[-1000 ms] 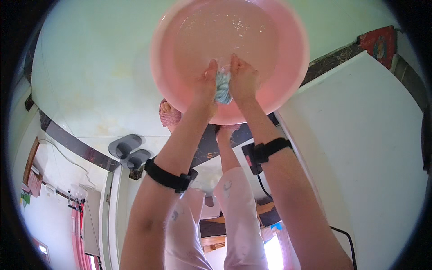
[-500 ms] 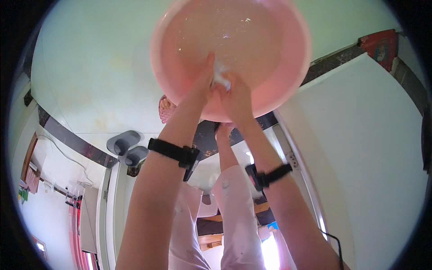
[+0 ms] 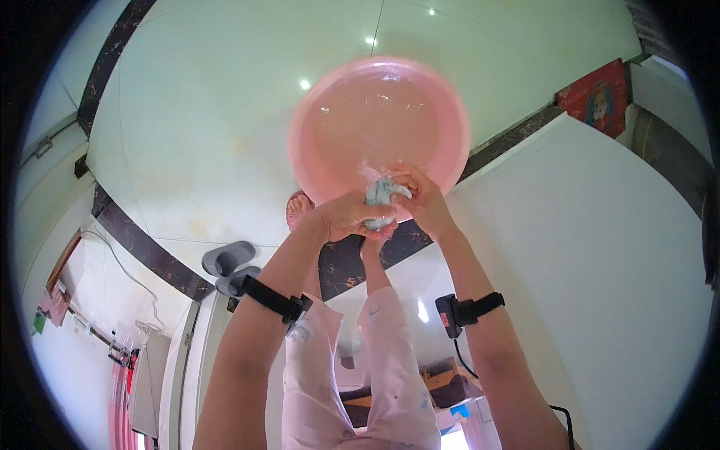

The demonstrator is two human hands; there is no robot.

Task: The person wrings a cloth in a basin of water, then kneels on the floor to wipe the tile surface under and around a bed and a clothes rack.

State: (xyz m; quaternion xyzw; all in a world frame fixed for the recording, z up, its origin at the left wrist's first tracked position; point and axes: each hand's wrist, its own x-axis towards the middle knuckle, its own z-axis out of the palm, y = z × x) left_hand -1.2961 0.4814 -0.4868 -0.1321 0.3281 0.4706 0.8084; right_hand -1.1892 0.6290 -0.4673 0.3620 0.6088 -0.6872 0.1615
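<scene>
A wadded wet cloth point(image 3: 379, 198), pale grey-blue, is between my two hands over the near rim of a round pink basin point(image 3: 301, 142). Cloudy water point(image 3: 375, 124) fills the lower part of the basin. My left hand point(image 3: 345, 216) closes on the cloth from the left and below. From the right, my right hand point(image 3: 426, 201) grips it between thumb and fingers. Part of the cloth is hidden by the fingers, so its full shape cannot be made out.
My feet point(image 3: 298, 210) are by the basin's near side. Grey slippers point(image 3: 229, 259) lie on the pale tiled floor point(image 3: 202, 135) at the left. A white door panel point(image 3: 570, 262) stands on the right. A dark marble strip point(image 3: 349, 262) crosses the floor below the basin.
Both hands have come up out of the basin toward me, with the cloth bunched between them. The basin now appears smaller and lower in view as the head camera has shifted.
</scene>
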